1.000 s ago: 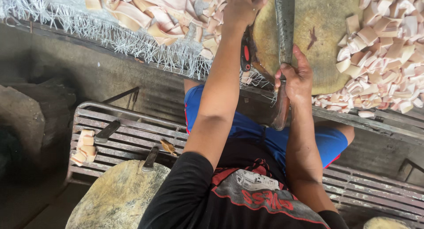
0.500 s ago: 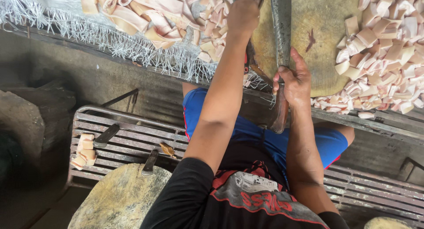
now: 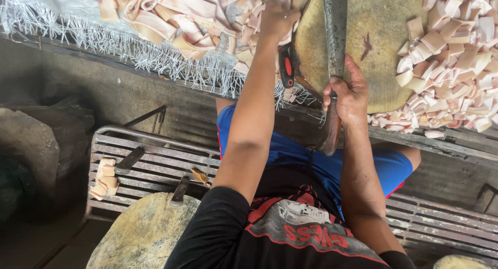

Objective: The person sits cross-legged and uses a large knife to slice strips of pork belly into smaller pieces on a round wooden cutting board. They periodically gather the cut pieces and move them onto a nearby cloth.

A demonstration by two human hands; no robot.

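Note:
My right hand [image 3: 346, 95] is closed around the wooden handle of a long cleaver [image 3: 335, 25]. Its blade lies flat across a round wooden chopping block [image 3: 378, 56]. My left hand [image 3: 277, 15] reaches into a pile of long pale meat strips [image 3: 176, 15] left of the block. Its fingers are curled among the strips and partly cut off by the top edge. Several cut cubes of the same meat [image 3: 451, 67] are heaped to the right of the block. A small knife with a red and black handle [image 3: 286, 65] lies by my left wrist.
A white woven sack with a frayed edge [image 3: 78, 25] lies under the strips. Below the table is a slatted metal bench [image 3: 155, 168] with a few meat pieces [image 3: 104, 178] and two knives [image 3: 129, 159], [image 3: 180, 190]. Another round block [image 3: 140, 232] stands by my knees.
My left hand has pushed a little farther into the pile of strips. My right hand stays on the cleaver handle, and the blade still lies on the block.

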